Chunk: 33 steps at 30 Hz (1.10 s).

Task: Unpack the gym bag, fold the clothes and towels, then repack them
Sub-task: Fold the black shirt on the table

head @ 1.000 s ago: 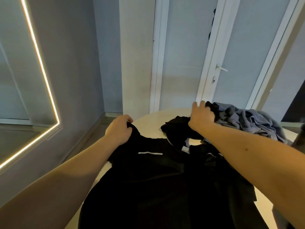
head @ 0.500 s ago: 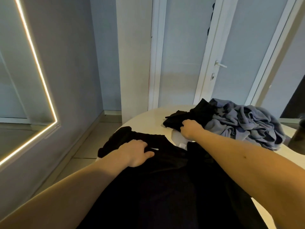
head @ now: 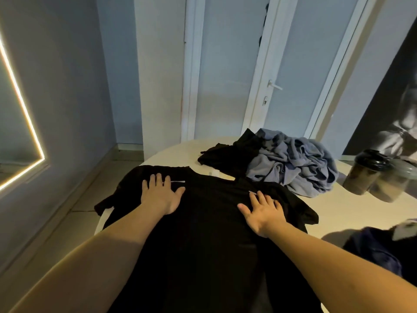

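Observation:
A black T-shirt [head: 207, 222] lies spread flat on the round white table [head: 352, 213], neck away from me. My left hand [head: 160, 195] presses flat on its left shoulder, fingers straight. My right hand [head: 262, 211] lies flat on its right shoulder, fingers spread. Behind the shirt sits a crumpled black garment [head: 228, 154], and beside it a heap of grey-blue cloth [head: 297, 163]. A dark blue bag or garment [head: 379, 251] shows at the right edge, partly cut off.
Two lidded shaker cups [head: 365, 172] stand at the table's far right. A white door with a handle [head: 274, 85] is behind the table. A lit mirror [head: 20, 109] hangs on the left wall. The tiled floor [head: 88, 199] drops off left of the table.
My right hand left the black garment at the back and came down onto the shirt's right shoulder. My left hand opened flat. The shirt now lies spread out.

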Each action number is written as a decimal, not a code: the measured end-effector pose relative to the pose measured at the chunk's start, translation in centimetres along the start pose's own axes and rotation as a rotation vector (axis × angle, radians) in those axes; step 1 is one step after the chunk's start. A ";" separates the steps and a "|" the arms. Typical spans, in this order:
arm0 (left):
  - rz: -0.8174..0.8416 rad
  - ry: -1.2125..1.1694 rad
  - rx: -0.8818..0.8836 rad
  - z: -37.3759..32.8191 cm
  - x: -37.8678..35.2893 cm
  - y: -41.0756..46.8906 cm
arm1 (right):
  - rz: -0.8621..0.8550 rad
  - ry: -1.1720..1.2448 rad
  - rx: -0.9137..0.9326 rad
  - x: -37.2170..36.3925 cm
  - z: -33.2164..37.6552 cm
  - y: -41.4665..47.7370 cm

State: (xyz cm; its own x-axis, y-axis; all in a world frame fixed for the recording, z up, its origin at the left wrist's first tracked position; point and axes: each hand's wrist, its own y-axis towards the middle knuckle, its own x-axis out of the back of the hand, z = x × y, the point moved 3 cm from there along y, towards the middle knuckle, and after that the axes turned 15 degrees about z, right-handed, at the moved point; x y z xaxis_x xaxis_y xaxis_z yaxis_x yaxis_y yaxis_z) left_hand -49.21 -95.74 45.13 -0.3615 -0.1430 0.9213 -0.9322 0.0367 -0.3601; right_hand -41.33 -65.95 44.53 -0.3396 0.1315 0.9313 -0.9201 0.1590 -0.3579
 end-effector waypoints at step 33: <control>0.027 -0.011 -0.505 -6.8 -12.5 -30.3 | -0.174 0.147 0.168 -10.3 -4.3 -34.0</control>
State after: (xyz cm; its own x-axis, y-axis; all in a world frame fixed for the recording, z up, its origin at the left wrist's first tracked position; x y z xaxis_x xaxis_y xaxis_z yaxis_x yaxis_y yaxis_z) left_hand -16.54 -88.31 45.52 -0.3880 -0.1460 0.9100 -0.8156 0.5143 -0.2652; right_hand -5.67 -68.48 46.79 -0.1534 0.2589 0.9536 -0.9856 0.0288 -0.1664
